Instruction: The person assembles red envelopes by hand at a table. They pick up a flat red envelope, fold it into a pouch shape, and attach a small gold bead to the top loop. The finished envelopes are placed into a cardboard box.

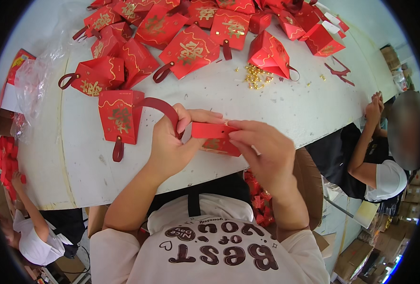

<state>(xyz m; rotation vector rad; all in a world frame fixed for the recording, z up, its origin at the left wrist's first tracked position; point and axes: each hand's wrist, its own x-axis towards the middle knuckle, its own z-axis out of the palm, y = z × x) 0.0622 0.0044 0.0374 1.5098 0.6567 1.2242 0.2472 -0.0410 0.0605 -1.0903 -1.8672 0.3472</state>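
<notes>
Both of my hands are at a small red gift box (219,147) with gold print, above the near edge of the table. My left hand (165,144) grips its left side, and a dark red strap (160,105) loops out from between the thumb and fingers. The strap's far end reaches the upper right of another red box (117,118), which lies left of my hand with its own handle hanging down. My right hand (269,151) pinches the right end of the held box's top flap, where a small dark hole shows.
Many finished-looking red boxes (189,51) are heaped across the far table (181,99). Small gold fasteners (257,78) lie in a pile beside them, with loose red straps (338,73) at the right. Clear plastic (37,90) lies at left. Other people sit at both sides.
</notes>
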